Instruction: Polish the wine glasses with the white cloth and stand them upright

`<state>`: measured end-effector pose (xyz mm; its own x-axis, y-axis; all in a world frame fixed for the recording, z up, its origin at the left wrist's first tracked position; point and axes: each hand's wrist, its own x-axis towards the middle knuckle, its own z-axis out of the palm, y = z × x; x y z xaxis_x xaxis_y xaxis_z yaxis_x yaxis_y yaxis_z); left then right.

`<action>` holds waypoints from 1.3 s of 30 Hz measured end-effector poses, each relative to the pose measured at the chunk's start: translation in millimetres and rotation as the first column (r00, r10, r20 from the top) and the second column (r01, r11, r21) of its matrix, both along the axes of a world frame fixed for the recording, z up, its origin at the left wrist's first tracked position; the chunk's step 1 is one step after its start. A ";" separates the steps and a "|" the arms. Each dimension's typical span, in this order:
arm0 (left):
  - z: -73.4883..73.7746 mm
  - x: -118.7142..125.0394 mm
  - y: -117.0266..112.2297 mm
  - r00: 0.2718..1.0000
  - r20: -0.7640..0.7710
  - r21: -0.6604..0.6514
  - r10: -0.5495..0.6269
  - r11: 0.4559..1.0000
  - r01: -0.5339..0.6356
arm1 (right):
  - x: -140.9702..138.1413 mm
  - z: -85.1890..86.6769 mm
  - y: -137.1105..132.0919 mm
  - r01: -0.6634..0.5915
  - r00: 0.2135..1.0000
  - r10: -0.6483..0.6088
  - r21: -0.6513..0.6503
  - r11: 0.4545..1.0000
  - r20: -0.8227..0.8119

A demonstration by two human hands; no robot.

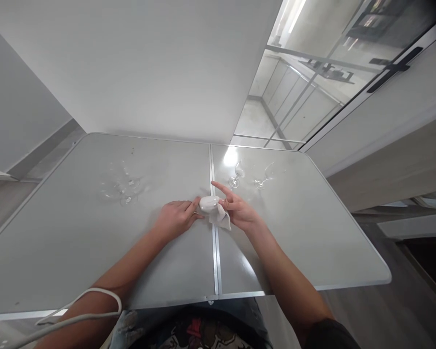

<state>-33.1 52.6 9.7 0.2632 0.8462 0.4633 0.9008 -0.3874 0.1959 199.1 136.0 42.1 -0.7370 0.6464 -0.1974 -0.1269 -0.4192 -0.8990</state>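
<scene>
Clearly we have a small clear glass (208,203) lying on its side between our two hands, just above the table (312,232) near its middle seam, with a white cloth (222,220) bunched against it and trailing down under the right hand (240,212). The left hand (176,218) is curled loosely closed, its fingertips pinching the near end of the glass. The right hand is closed on the cloth at the other end, thumb and lower fingers gripping, the index finger stretched out straight. We judge the glass to be light, rigid, thin-walled and easy to crack, and smooth enough to slip, more so if damp. We cannot tell whether it has a stem, since the cloth and fingers cover much of it. The bowl looks the safest place to hold, cradled rather than squeezed, and the soft cloth gives friction. Two stemmed glasses (236,175) stand just beyond the right hand, and a cluster of glasses (123,188) stands well off to the left of the left hand.
</scene>
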 end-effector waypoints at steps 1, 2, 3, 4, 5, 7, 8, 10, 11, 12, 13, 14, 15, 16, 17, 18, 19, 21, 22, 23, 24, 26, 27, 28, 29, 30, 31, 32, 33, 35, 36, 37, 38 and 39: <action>0.7 1.6 -0.8 1.000 0.011 -0.006 0.001 1.000 -0.001 | 1.2 1.4 0.4 -0.007 1.000 0.007 0.013 1.000 0.004; 2.0 3.4 -1.8 1.000 0.028 -0.024 0.005 1.000 -0.005 | 2.3 3.0 0.3 -0.023 1.000 0.023 0.058 0.998 0.011; 3.9 5.4 -2.7 0.998 0.056 -0.049 0.010 0.999 -0.007 | 3.3 4.7 -0.2 -0.047 0.999 0.044 0.127 0.991 0.023; 6.4 7.4 -3.4 0.995 0.099 -0.086 0.013 0.996 -0.005 | 4.0 5.9 -1.0 -0.078 0.997 0.071 0.212 0.974 0.042; 9.6 9.2 -3.9 0.987 0.159 -0.138 0.014 0.990 0.008 | 4.6 6.5 -1.8 -0.117 0.992 0.100 0.300 0.947 0.070; 16.9 11.5 -3.7 0.944 0.328 -0.290 0.024 0.954 0.077 | 5.2 4.7 -2.9 -0.198 0.978 0.142 0.476 0.857 0.153; 20.8 11.5 -2.9 0.902 0.429 -0.387 0.039 0.911 0.144 | 5.4 2.5 -2.9 -0.232 0.970 0.146 0.559 0.796 0.195; 27.3 8.9 0.0 0.782 0.614 -0.569 0.110 0.748 0.341 | 5.5 -3.5 -2.0 -0.285 0.957 0.156 0.697 0.658 0.243; 29.4 6.2 1.8 0.710 0.683 -0.625 0.171 0.641 0.446 | 5.6 -6.4 -1.3 -0.301 0.953 0.175 0.748 0.591 0.246; 30.6 2.8 3.6 0.641 0.727 -0.656 0.247 0.527 0.541 | 5.8 -8.9 -0.5 -0.315 0.948 0.209 0.785 0.533 0.239; 30.7 -0.9 5.5 0.582 0.744 -0.667 0.329 0.412 0.621 | 6.0 -10.8 0.0 -0.336 0.938 0.252 0.806 0.488 0.238; 30.0 -4.8 7.3 0.539 0.738 -0.665 0.406 0.300 0.685 | 6.4 -12.0 0.4 -0.363 0.923 0.297 0.812 0.458 0.245; 28.5 -8.4 8.8 0.512 0.717 -0.652 0.472 0.197 0.732 | 6.9 -12.4 0.5 -0.395 0.906 0.333 0.808 0.437 0.263; 26.6 -11.5 10.2 0.500 0.692 -0.635 0.521 0.109 0.765 | 7.6 -12.4 0.4 -0.432 0.888 0.355 0.796 0.424 0.293; 24.7 -13.8 11.2 0.501 0.668 -0.619 0.549 0.038 0.784 | 8.4 -11.9 0.3 -0.468 0.871 0.366 0.781 0.414 0.328; 22.9 -15.1 11.8 0.505 0.655 -0.609 0.561 -0.003 0.793 | 9.2 -11.3 0.2 -0.492 0.860 0.363 0.769 0.407 0.358; 21.5 -15.4 12.0 0.507 0.653 -0.607 0.562 -0.011 0.794 | 10.0 -10.6 0.4 -0.500 0.858 0.349 0.766 0.404 0.376; 20.5 -13.5 11.4 0.500 0.675 -0.627 0.543 0.066 0.776 | 11.3 -9.1 1.1 -0.476 0.875 0.309 0.772 0.421 0.372; 20.7 -11.8 10.7 0.507 0.695 -0.645 0.511 0.132 0.752 | 11.6 -8.3 1.7 -0.459 0.886 0.300 0.768 0.447 0.354; 21.1 -9.9 9.8 0.534 0.713 -0.668 0.454 0.209 0.715 | 11.6 -7.5 2.1 -0.448 0.892 0.308 0.747 0.492 0.332; 21.5 -8.0 8.9 0.584 0.720 -0.690 0.374 0.299 0.659 | 11.2 -6.6 2.3 -0.448 0.892 0.329 0.703 0.552 0.310; 20.9 -4.9 7.3 0.743 0.648 -0.703 0.168 0.508 0.498 | 9.0 -4.3 1.5 -0.453 0.891 0.367 0.563 0.691 0.266; 19.6 -3.7 6.5 0.825 0.560 -0.672 0.074 0.623 0.400 | 7.4 -3.1 0.6 -0.432 0.902 0.359 0.484 0.761 0.240; 17.8 -2.5 5.8 0.893 0.450 -0.612 0.010 0.732 0.300 | 5.4 -1.9 -0.6 -0.382 0.923 0.321 0.415 0.826 0.210; 15.5 -1.3 4.9 0.942 0.336 -0.529 -0.020 0.823 0.206 | 3.4 -0.9 -1.8 -0.310 0.949 0.262 0.359 0.880 0.177; 12.9 0.2 4.0 0.973 0.230 -0.439 -0.025 0.890 0.127 | 1.5 -0.2 -2.7 -0.231 0.970 0.194 0.310 0.922 0.144; 10.3 1.9 2.8 0.990 0.142 -0.352 -0.013 0.934 0.063 | 0.0 0.1 -3.4 -0.155 0.985 0.129 0.260 0.953 0.114; 8.0 4.0 1.6 0.997 0.077 -0.276 0.007 0.961 0.014 | -0.9 0.0 -3.5 -0.093 0.993 0.076 0.209 0.973 0.089; 6.0 6.3 0.3 0.999 0.032 -0.213 0.023 0.977 -0.016 | -1.4 -0.6 -3.1 -0.051 0.997 0.040 0.158 0.986 0.072; 3.2 10.8 -2.1 0.999 -0.011 -0.131 0.040 0.991 -0.041 | -1.1 -2.5 -1.3 -0.018 0.999 0.014 0.071 0.997 0.052; 2.4 12.5 -2.9 0.999 -0.018 -0.110 0.041 0.993 -0.043 | -0.6 -3.4 -0.3 -0.014 0.999 0.012 0.043 0.999 0.046; 1.8 13.7 -3.5 0.999 -0.016 -0.103 0.040 0.994 -0.042 | -0.2 -4.1 0.6 -0.017 0.999 0.015 0.029 0.999 0.041; 1.4 14.3 -3.8 0.999 -0.007 -0.104 0.042 0.994 -0.043 | 0.0 -4.4 1.2 -0.020 0.999 0.018 0.030 0.999 0.039; 1.0 14.2 -3.9 0.999 0.012 -0.114 0.046 0.992 -0.044 | -0.1 -4.3 1.3 -0.020 0.999 0.018 0.047 0.999 0.041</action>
